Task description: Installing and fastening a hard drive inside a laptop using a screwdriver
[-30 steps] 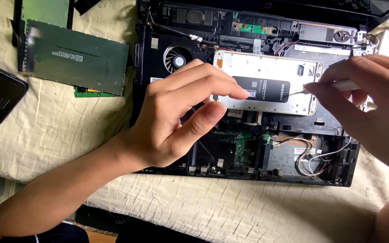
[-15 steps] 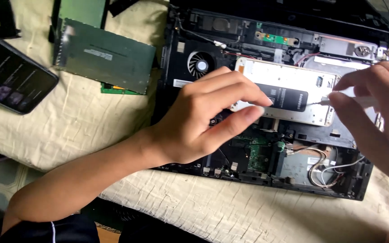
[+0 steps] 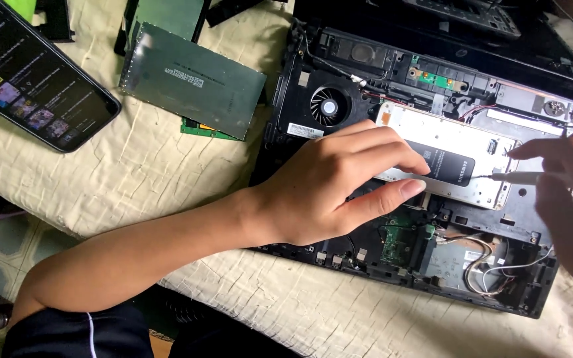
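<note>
From the head camera, the left hand lies flat and unclenched on the opened laptop base, fingertips pressing the near edge of the silver drive seated in the middle of the chassis. The right hand pinches a thin white screwdriver, its tip touching that drive's right end. Toward the cloth-covered table's far left corner lie a lit phone and a loose metal cover plate.

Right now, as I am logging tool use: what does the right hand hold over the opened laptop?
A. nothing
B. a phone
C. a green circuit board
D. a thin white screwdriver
D: the right hand grips a thin white screwdriver, its tip on the silver drive.
</note>
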